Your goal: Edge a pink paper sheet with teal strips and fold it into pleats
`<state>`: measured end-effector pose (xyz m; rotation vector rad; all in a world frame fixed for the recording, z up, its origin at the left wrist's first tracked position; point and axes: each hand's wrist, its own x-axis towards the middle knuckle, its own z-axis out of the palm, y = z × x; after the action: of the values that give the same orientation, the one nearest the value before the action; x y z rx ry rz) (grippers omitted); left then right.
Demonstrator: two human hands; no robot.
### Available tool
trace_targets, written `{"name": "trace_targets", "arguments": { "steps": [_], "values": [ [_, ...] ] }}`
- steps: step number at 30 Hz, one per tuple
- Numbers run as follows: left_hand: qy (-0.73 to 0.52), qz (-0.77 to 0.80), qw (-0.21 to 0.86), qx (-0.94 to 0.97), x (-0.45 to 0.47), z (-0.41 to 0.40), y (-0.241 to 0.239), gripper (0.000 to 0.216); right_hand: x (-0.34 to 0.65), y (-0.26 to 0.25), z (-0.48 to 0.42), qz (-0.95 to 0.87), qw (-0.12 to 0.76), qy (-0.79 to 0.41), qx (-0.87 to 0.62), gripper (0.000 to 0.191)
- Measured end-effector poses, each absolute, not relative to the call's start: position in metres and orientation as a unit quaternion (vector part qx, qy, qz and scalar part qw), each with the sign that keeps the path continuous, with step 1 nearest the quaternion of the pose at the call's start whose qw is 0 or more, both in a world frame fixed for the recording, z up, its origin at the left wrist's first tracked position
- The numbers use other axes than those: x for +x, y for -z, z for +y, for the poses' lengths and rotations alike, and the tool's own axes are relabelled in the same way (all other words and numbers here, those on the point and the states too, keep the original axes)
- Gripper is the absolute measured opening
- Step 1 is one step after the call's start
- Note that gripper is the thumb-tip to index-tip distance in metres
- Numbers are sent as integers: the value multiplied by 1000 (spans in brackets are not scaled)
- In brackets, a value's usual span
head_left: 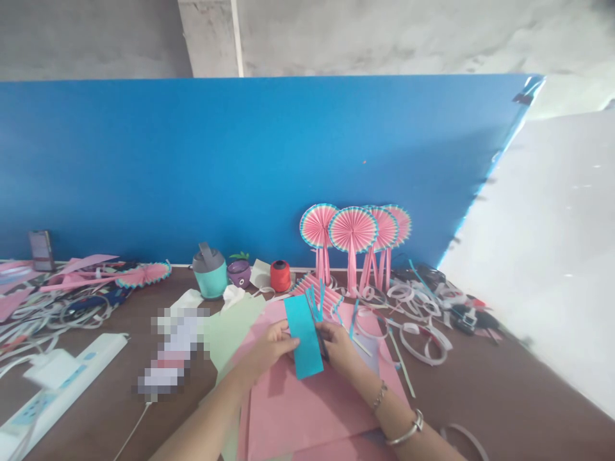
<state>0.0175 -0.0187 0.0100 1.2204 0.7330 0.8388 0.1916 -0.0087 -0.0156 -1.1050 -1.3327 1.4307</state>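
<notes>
A turquoise paper strip [302,336] stands upright between my two hands over a stack of pink paper sheets [307,410]. My left hand [271,346] pinches its left edge with closed fingers. My right hand [336,346] is closed at its right edge around dark scissors [321,342] that are mostly hidden. Thin turquoise slivers [317,301] stick up just behind the strip. A pale green sheet [230,333] lies to the left of the pink sheets.
Pink pleated paper fans [353,230] on sticks lean on the blue board [240,166]. Near them stand a teal cup [210,274], a purple pot [239,272] and a red thread spool [280,275]. White tape rings [423,333] lie right, a white power strip [57,384] left.
</notes>
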Motion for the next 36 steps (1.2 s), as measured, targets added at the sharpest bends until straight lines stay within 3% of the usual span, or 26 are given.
{"name": "trace_targets", "arguments": {
  "steps": [6,13,22,36],
  "values": [
    [-447,374,623,522,10,-9,-9,47,194,16,-7,-533,413,-573,-466,38],
    [-551,476,480,489,-9,9,-5,45,198,6,-15,-563,346,-583,-472,32],
    [-545,488,481,482,-12,8,-11,47,198,5,-17,-603,285,-568,-482,24],
    [-530,487,495,486,-10,5,-13,47,197,7,-19,-613,273,-569,-476,25]
  ]
}}
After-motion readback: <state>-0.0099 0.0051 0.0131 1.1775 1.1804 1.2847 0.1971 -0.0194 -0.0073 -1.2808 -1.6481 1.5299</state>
